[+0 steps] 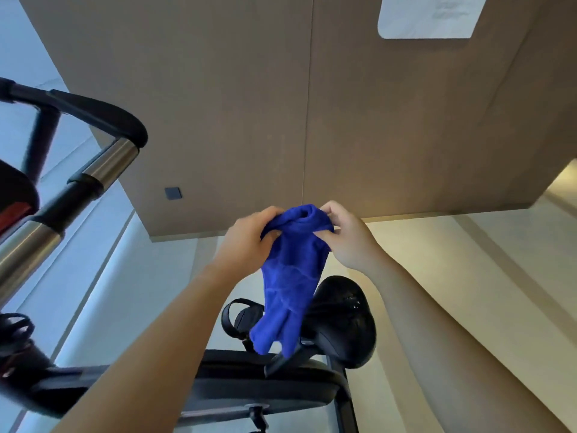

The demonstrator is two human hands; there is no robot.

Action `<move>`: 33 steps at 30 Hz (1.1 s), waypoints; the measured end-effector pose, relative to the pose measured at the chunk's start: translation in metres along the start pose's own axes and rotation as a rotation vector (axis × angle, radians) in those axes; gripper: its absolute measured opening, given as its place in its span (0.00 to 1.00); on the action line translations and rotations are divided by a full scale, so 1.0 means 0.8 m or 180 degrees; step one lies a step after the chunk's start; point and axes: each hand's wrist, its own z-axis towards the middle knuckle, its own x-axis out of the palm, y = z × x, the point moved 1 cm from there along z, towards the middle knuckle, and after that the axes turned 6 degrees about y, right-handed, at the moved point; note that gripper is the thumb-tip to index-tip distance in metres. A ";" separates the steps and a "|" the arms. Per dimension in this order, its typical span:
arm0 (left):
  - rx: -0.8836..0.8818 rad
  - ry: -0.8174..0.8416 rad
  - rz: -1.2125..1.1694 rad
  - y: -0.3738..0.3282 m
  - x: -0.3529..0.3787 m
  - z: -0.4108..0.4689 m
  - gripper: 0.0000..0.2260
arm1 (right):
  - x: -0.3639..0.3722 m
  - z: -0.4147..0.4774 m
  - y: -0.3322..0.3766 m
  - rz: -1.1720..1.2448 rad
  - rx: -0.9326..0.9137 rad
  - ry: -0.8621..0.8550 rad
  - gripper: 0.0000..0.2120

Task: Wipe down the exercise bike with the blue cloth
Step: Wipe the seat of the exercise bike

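Note:
A blue cloth [290, 276] hangs bunched in mid-air at the centre of the head view. My left hand [246, 242] grips its upper left edge and my right hand [348, 235] pinches its upper right edge. Below the cloth is the exercise bike's black saddle [343, 320], with a black pedal and strap [242, 317] to its left and the dark frame [249, 385] underneath. The bike's handlebar [93, 120], black with steel sections, reaches in from the left. The cloth's lower end dangles just above the frame; I cannot tell whether it touches.
A brown panelled wall [312, 104] fills the background, with a small dark square plate [172, 193] and a white sign [427, 14] on it. Pale floor [452, 276] spreads right of the bike. A red and black bike part [14, 207] sits at the left edge.

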 end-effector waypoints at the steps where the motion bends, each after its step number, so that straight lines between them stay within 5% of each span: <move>1: 0.0050 -0.0019 0.0016 0.002 -0.001 0.004 0.14 | 0.001 0.003 0.000 0.0055 -0.0079 -0.0066 0.06; 6: 0.0381 -0.0006 -0.0054 0.016 0.010 0.014 0.18 | 0.003 0.007 -0.006 -0.0150 -0.0365 -0.0403 0.23; 10: 0.0301 0.0162 -0.0174 0.027 0.050 0.009 0.19 | 0.012 -0.003 -0.038 -0.0849 -0.0510 -0.0567 0.21; 16: -0.0188 0.1835 -0.0024 0.064 0.157 -0.061 0.20 | 0.058 -0.080 -0.154 -0.1583 0.0446 0.1061 0.19; 20: -0.0622 0.1902 -0.0358 0.077 0.160 -0.076 0.16 | 0.053 -0.088 -0.164 -0.1455 0.1095 0.1861 0.18; 24: -0.0860 0.1228 -0.0167 0.089 0.162 -0.066 0.15 | 0.056 -0.047 -0.140 -0.1467 0.0818 0.1166 0.13; 27: -0.0950 0.1600 0.0202 0.102 0.176 -0.072 0.23 | 0.102 -0.025 -0.143 -0.1887 0.0526 0.1018 0.18; 33: -0.1040 0.1993 0.0103 0.119 0.197 -0.105 0.31 | 0.172 -0.047 -0.181 -0.3080 0.0993 0.1120 0.27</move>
